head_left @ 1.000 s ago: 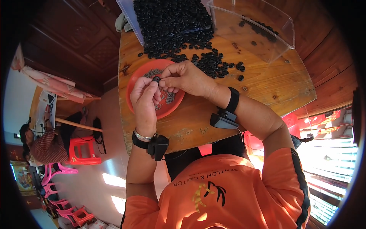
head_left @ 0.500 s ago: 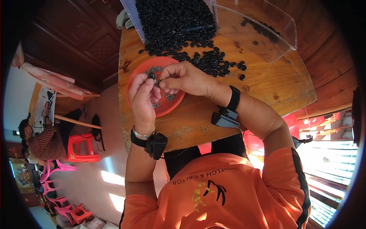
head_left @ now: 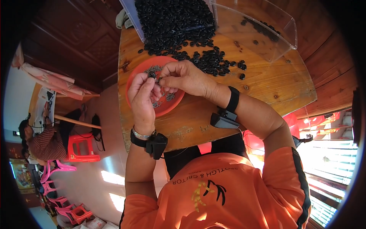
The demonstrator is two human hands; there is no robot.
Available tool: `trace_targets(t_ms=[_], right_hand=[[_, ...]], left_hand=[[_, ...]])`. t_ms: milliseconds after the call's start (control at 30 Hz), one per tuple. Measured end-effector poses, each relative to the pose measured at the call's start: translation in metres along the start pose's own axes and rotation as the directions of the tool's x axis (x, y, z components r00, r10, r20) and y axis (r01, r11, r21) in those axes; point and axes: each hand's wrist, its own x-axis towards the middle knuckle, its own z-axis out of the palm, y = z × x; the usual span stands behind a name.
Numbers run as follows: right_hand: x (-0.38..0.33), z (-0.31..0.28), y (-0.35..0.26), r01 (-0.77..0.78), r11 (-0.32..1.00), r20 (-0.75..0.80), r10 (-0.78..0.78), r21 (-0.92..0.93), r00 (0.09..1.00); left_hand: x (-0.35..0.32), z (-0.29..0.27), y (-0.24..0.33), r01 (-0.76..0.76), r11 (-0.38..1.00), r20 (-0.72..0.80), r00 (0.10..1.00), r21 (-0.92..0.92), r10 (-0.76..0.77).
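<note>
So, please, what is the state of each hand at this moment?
Left hand: closed, holding a small black piece.
Right hand: closed in a pinch; what it grips, if anything, is too small to tell.

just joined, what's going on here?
A person is working with both hands over an orange bowl of small metal pieces. The left hand pinches a small black part; the right hand is close beside it, but whether its fingers grip something is too small to tell. Beyond the bowl, a heap of black parts spreads from a plastic bin onto the wooden table.
</note>
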Motion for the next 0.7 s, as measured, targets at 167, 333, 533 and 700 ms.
trace_targets(t_ms=[167,333,533,700], right_hand=[[0.0004,0.0007,-0.0022,-0.010,1.000,-0.054,0.011,0.012,0.998],[-0.0001,-0.0002,-0.0012,-0.013,0.999,-0.078,0.009,-0.043,0.997],[0.0004,0.0004,-0.0002,-0.014,0.994,-0.096,0.004,-0.105,0.995],[0.0005,-0.0016,-0.0007,-0.009,0.996,-0.100,0.000,-0.089,0.995]], left_hand=[[0.0020,-0.0056,-0.0004,0.012,0.997,-0.065,0.998,0.074,-0.007],[0.0015,-0.0027,-0.0018,0.043,0.993,-0.069,0.997,0.109,-0.036],[0.0010,-0.0033,-0.0001,0.047,0.993,-0.053,0.998,0.111,-0.041],[0.0022,-0.0044,0.0000,0.028,0.990,-0.031,0.999,0.138,-0.024]])
